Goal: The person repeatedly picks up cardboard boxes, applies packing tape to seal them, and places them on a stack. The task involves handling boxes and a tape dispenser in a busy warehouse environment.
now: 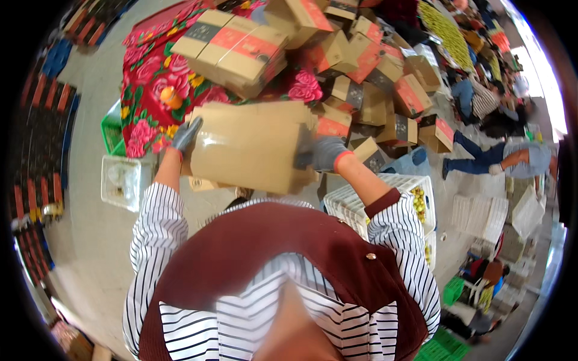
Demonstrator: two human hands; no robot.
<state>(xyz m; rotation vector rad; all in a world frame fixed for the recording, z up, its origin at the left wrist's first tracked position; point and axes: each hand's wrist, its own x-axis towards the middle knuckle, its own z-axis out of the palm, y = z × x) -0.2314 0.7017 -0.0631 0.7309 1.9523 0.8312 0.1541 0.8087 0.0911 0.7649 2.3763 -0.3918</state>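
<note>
Between my gloved hands is a stack of flat cardboard sheets [253, 144], plain brown on its upper face. My left hand [186, 134], in a grey glove, grips the stack's left edge. At the opposite edge my right hand [327, 154], gloved the same way, holds the stack; its fingers are blurred. Just beyond lies a strapped bundle of flattened cartons [230, 49], printed in red and black, on a red floral cloth [149, 85]. An orange object [171, 97], perhaps a tape roll or bottle, rests on that cloth to the left of the bundle.
Formed cartons [361, 99] are heaped at the upper right. White plastic crates [379, 194] of yellow-green fruit stand by my right arm. Left are a white crate [121, 180] and a green crate [113, 128]. A person [501, 155] stands at the far right; others sit farther back.
</note>
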